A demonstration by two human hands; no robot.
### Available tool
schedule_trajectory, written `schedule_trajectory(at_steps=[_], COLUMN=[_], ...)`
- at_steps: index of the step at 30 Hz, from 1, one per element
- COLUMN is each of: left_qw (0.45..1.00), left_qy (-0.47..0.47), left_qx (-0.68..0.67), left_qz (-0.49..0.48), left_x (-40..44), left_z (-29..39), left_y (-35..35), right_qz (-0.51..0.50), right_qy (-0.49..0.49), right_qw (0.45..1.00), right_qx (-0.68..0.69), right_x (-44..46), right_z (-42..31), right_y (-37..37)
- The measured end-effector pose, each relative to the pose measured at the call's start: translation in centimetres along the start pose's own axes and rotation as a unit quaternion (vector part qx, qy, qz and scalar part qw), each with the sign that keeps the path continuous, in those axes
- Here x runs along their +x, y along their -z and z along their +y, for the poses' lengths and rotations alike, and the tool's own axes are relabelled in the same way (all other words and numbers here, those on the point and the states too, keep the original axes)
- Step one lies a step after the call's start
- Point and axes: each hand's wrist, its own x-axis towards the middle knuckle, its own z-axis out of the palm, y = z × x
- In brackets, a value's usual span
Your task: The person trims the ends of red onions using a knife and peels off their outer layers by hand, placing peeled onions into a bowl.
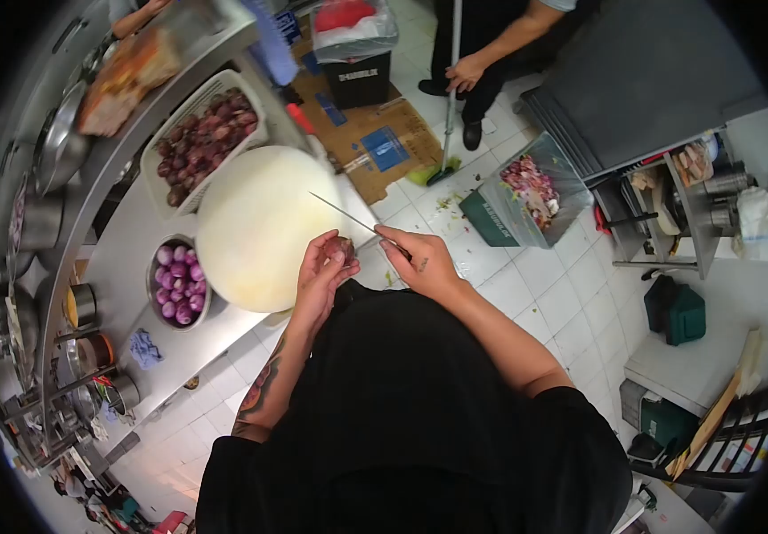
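Note:
A red onion with dark skin is held in the fingers of my left hand, just over the near right edge of a round white cutting board. My right hand grips a knife by its handle. Its thin blade points up and left across the board. To the left of the board stands a metal bowl holding several peeled purple onions. Behind the board, a white plastic basket is filled with unpeeled red onions.
An open bin with a clear liner and onion peelings stands on the tiled floor to the right. Beyond it, another person's hand holds a broom. A crumpled blue cloth lies on the metal counter. Flattened cardboard covers some floor.

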Motion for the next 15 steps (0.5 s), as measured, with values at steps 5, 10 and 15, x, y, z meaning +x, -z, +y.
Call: schedule_trajectory(at_steps=[5,10,15], left_qw=[0.999,0.995,0.985], left_qy=[0.027,0.084,0.121], left_qx=[-0.022,0.019,0.021], left_qz=[-0.001,-0.050,-0.121], left_x=[1.7,3.5,9.0], left_z=[-5.3,-8.7,-13.7], left_y=[-10.9,-17.9,-21.8], right_qz=[0.027,0.125,0.233], right_qy=[-0.027,-0.190,-0.260], right_qw=[0.999,0.974,0.935], right_qx=[0.002,-0.013,-0.053], right_x=[-3.7,-10.7,-17.3], right_z=[5.8,12.2,14.6], right_y=[10.2,19.8,26.1])
